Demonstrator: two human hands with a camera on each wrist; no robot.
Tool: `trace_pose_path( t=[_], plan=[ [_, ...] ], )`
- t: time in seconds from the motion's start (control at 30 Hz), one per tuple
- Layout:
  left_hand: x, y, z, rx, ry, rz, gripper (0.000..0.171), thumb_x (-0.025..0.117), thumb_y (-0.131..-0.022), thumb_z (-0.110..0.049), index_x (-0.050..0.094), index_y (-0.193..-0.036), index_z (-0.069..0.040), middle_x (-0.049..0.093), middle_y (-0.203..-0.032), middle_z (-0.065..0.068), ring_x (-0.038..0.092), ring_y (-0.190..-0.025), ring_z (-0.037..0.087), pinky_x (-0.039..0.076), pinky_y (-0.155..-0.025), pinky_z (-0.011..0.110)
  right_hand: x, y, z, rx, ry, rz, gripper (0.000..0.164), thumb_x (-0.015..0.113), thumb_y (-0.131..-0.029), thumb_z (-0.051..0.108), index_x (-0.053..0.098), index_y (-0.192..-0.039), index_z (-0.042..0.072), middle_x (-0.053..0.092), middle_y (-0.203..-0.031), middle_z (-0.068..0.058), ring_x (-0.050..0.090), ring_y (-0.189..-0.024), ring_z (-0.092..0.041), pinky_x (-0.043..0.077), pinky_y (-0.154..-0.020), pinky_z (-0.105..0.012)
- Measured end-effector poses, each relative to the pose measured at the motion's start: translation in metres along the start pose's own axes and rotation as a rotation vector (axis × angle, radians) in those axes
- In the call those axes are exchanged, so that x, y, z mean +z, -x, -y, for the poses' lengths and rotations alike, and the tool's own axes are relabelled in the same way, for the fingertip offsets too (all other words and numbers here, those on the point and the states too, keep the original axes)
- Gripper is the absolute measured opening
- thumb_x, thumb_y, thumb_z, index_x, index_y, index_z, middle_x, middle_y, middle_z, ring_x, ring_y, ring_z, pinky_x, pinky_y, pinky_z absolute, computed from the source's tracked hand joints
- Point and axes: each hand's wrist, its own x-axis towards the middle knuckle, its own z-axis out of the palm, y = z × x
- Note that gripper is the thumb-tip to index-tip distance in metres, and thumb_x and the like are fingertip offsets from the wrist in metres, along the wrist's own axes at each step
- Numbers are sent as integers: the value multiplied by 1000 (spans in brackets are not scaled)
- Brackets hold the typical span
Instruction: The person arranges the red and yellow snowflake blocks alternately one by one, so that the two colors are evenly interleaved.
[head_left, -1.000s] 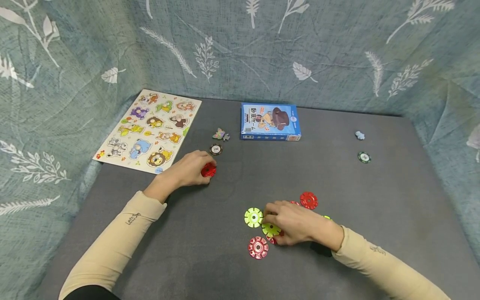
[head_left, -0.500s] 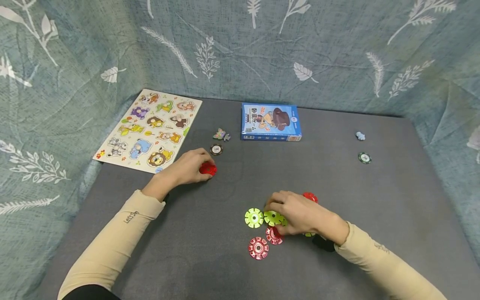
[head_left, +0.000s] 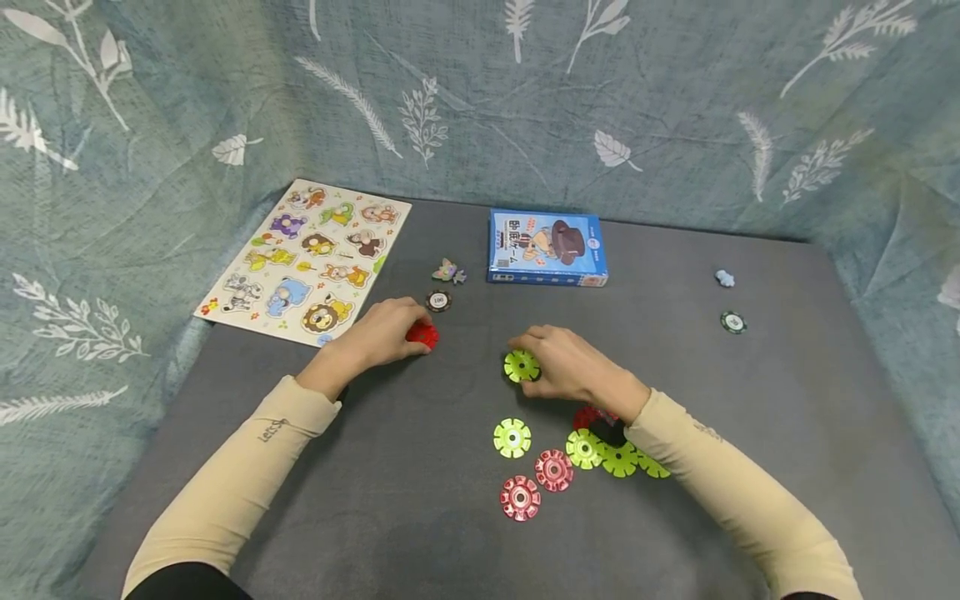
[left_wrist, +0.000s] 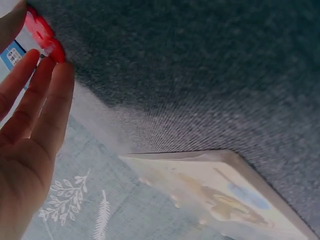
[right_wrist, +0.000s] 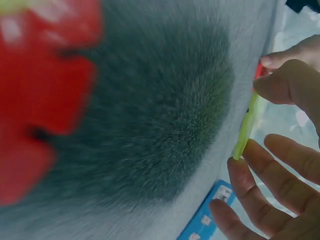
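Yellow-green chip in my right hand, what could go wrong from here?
The right hand pinches the yellow-green chip by its edges, so it might slip. If moved left, it could knock the red chip in the left hand. The right sleeve overlaps loose yellow-green chips and might drag them.

We log a gap, mid-frame, between left hand (head_left: 382, 333) and right hand (head_left: 567, 365). Blue box (head_left: 547, 248) bars upper centre; loose chips (head_left: 582, 454) obstruct lower centre.
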Motion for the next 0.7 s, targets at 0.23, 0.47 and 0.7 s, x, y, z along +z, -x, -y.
trace_pose_path(
  t=[0.23, 0.47, 0.7],
  plan=[
    [-4, -3, -3, -3, -50, 19, 35, 82, -75, -24, 70, -101, -3, 67, -94, 12, 62, -83, 26, 51, -76, 41, 2, -41, 3, 43, 34, 27, 59, 76, -78, 32, 61, -129, 7, 66, -122, -10, 66, -104, -24, 53, -87, -41],
    [-6, -5, -6, -21, -75, 15, 33, 83, -74, -24, 71, -97, -3, 69, -91, 12, 64, -79, 25, 51, -75, 41, 5, -68, 13, 60, 40, 64, 58, 75, -80, 34, 60, -130, 11, 65, -124, -7, 66, -101, -22, 54, -82, -39],
    [-6, -5, -7, -44, -75, 6, 34, 85, -72, -24, 71, -95, -3, 71, -88, 11, 63, -75, 24, 51, -72, 39, 10, -85, 21, 65, 33, 80, 56, 76, -80, 33, 61, -129, 10, 66, -122, -7, 65, -103, -23, 54, -83, -40]
  ],
)
